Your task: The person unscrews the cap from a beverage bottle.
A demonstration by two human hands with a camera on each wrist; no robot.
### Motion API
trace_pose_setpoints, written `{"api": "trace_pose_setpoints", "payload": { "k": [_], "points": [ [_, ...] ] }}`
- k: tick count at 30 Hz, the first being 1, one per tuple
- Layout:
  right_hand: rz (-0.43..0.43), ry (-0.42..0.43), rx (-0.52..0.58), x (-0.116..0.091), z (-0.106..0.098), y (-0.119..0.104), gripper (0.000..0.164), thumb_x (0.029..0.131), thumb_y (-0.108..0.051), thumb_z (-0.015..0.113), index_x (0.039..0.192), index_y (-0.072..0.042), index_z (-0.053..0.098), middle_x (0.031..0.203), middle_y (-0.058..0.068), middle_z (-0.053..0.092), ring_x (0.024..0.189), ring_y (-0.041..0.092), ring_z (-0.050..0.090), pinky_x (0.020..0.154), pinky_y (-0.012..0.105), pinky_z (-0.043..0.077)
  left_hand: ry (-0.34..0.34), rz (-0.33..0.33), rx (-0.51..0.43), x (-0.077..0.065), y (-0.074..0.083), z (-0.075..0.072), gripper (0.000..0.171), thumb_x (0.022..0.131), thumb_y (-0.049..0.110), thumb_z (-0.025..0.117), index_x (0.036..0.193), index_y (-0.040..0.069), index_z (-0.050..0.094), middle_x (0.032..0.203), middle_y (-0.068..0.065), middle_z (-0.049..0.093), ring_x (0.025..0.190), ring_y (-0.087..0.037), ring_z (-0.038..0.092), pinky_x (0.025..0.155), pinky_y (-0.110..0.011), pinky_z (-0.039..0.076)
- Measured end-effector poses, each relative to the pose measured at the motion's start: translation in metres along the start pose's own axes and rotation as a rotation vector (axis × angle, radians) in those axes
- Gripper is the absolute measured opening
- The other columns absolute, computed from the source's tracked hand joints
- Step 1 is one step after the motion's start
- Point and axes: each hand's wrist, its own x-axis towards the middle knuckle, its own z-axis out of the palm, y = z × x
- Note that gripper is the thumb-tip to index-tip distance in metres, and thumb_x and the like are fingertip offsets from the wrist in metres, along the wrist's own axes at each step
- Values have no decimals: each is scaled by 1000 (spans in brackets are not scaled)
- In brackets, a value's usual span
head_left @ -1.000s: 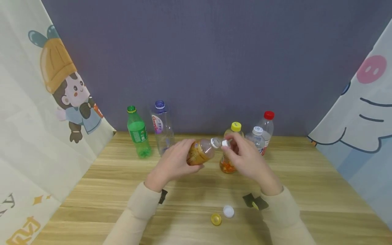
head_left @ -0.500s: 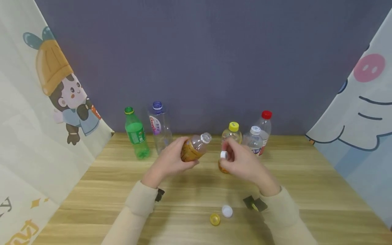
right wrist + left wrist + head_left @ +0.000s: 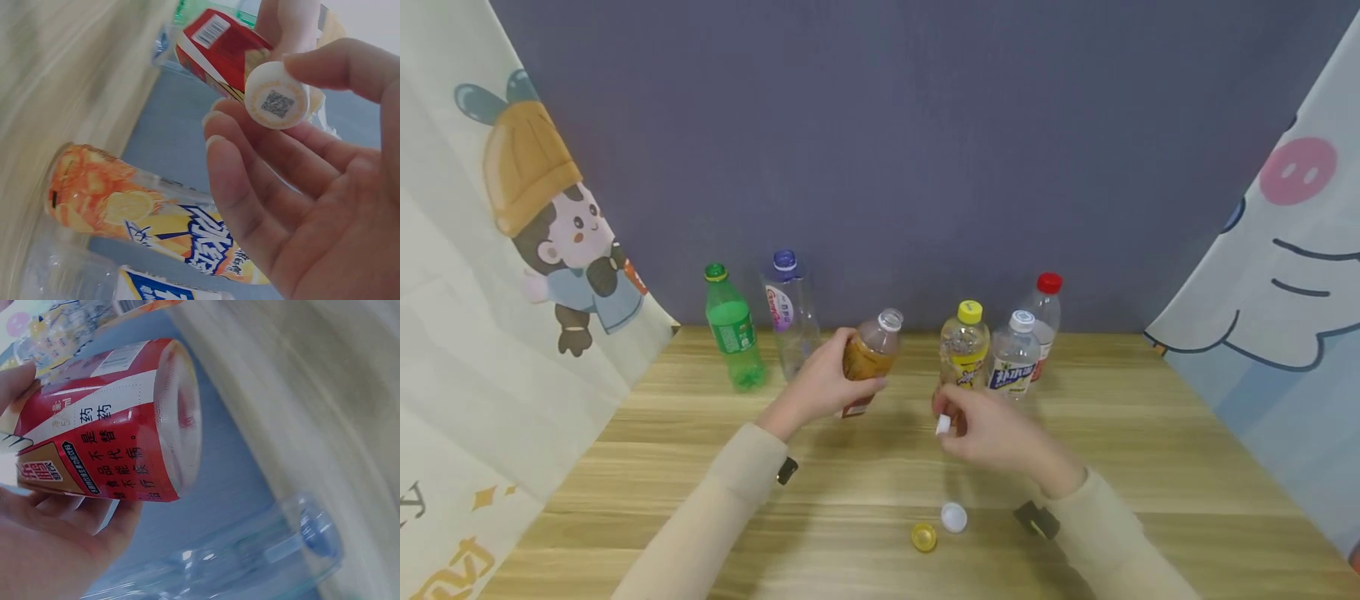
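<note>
My left hand [image 3: 820,379] grips a plastic drink bottle [image 3: 872,354] with a gold and red label, fingers wrapped round its body. The bottle's mouth has no cap and it leans slightly right. In the left wrist view the red lower label and clear base [image 3: 178,419] face the camera. To the right, my right hand [image 3: 996,429] pinches a small white bottle cap [image 3: 943,425] between thumb and fingers. The right wrist view shows a printed code on the top of the cap [image 3: 278,95]. Just behind that hand stands a yellow-capped bottle [image 3: 966,346].
Left of the hands stand a green bottle [image 3: 734,333] and a clear bottle with a purple neck [image 3: 793,317]. A white-capped bottle [image 3: 1013,362] and a red-capped bottle [image 3: 1048,312] are at right. A yellow cap [image 3: 923,537] and a white cap [image 3: 954,517] lie in front.
The white cap has come away from the bottle's mouth as my right hand moved down towards me. My left hand has tipped the bottle more upright and shifted it left.
</note>
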Motion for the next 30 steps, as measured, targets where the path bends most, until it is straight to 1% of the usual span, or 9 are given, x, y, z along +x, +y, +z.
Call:
{"api": "trace_pose_setpoints", "payload": {
  "k": [3,6,9,13,18,21,26,28,30],
  "points": [
    [-9,-1,-28,-1,4,3,21,80,-14,73,101,-15,67,78,-10,60,68,6,54,63,26,47,21,-47,-72,4,-5,5,77,79,47,85,137,14,47,117,-7,65,101,-24,65,85,-44,57],
    [0,-13,-39,-3,9,6,23,81,-13,74,103,-11,70,79,-11,60,70,8,56,63,26,48,40,-85,-118,8,-9,8,77,78,48,85,136,15,47,118,-7,65,104,-26,66,89,-47,56],
    [27,-39,-31,-4,13,7,26,81,-10,75,106,-9,70,80,-11,61,72,10,57,63,26,49,46,-109,-140,11,-11,11,80,78,49,85,138,15,46,121,-7,65,108,-26,65,92,-50,54],
    [50,-57,-29,-6,17,8,28,81,-9,75,109,-9,69,80,-11,62,72,10,56,63,27,49,32,-124,-175,13,-11,12,84,77,50,86,141,15,46,125,-8,65,113,-27,64,97,-51,52],
    [44,-65,-16,-6,24,12,31,84,-10,75,115,-7,70,85,-8,65,71,7,56,63,27,50,23,-137,-179,17,-13,16,85,75,50,88,140,16,46,125,-7,65,113,-26,64,97,-50,52],
    [32,-86,-4,-6,29,15,31,85,-8,74,115,-6,69,88,-6,66,71,8,56,63,28,50,25,-148,-174,20,-17,19,83,75,50,88,137,15,47,124,-7,65,113,-27,64,97,-50,52],
    [23,-114,7,-9,35,16,24,84,-5,72,106,-11,66,87,-7,64,72,9,56,63,30,50,31,-175,-162,27,-25,23,81,76,46,88,135,11,45,125,-10,64,115,-30,63,99,-52,50],
    [22,-118,6,-11,36,15,23,83,-5,73,103,-13,65,88,-7,64,76,9,57,67,32,52,36,-196,-152,29,-28,24,81,77,44,88,135,9,44,125,-11,64,115,-31,63,99,-52,50],
    [23,-122,-2,-12,37,14,22,83,-6,74,102,-13,65,92,-6,64,82,11,59,72,34,54,40,-217,-144,31,-30,25,83,76,43,89,136,8,43,125,-13,64,115,-32,63,99,-53,50]
  ]
}}
